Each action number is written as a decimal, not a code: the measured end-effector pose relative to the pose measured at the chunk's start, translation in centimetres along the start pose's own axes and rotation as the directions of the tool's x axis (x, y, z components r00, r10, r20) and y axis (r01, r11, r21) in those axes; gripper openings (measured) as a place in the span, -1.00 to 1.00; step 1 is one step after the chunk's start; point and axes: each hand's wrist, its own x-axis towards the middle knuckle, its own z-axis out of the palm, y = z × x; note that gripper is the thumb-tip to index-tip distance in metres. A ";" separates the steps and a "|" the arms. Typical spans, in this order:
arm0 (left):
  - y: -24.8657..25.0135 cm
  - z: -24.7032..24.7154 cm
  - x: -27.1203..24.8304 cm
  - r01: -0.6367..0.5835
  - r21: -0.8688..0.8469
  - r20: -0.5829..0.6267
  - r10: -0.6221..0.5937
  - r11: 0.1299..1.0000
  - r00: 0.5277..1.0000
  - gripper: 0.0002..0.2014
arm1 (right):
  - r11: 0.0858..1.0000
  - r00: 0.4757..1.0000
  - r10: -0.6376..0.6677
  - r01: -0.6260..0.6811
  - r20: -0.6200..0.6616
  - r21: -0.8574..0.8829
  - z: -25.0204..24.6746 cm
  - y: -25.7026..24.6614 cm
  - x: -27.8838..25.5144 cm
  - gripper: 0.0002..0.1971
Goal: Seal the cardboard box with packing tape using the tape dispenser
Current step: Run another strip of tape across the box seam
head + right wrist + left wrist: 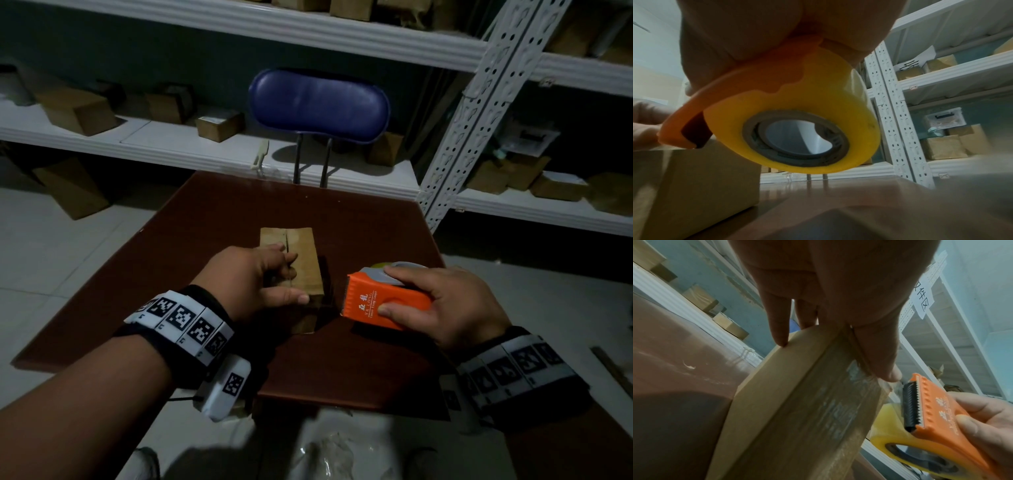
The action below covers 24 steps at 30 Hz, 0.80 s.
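A small cardboard box (pixel 298 240) lies in the middle of the reddish-brown table (pixel 205 222). My left hand (pixel 296 282) holds it, fingers over the top and thumb along its near end. In the left wrist view the fingers press the box (pixel 797 410) on its far side, and the thumb lies along a face covered with shiny clear tape. Just right of the box, my right hand (pixel 387 291) grips the orange tape dispenser (pixel 370 301), its toothed blade (pixel 912 404) turned toward the box. The yellow tape roll (pixel 797 105) hangs under the dispenser (pixel 725 84), above the table.
A blue chair backrest (pixel 318 102) stands behind the table's far edge. White metal shelving (pixel 479 102) with several cardboard boxes (pixel 219 126) runs along the back and right. Pale floor tiles (pixel 68 257) lie to the left of the table.
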 end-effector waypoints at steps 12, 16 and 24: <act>0.3 0.2 -0.2 0.012 0.023 -0.029 -0.011 1.000 1.000 -0.58 | 0.992 0.995 0.101 -0.100 0.009 -0.075 -0.1 -0.9 -0.1 -0.26; 0.4 0.1 -0.1 -0.006 0.037 -0.041 0.007 0.999 0.999 -0.61 | 0.984 0.988 0.140 -0.132 0.058 -0.121 -0.3 -1.9 0.4 -0.30; -0.1 0.2 -0.2 -0.016 0.031 -0.034 0.017 0.999 0.999 -0.39 | 0.935 0.932 0.350 -0.343 0.088 -0.090 0.2 -3.6 1.7 -0.39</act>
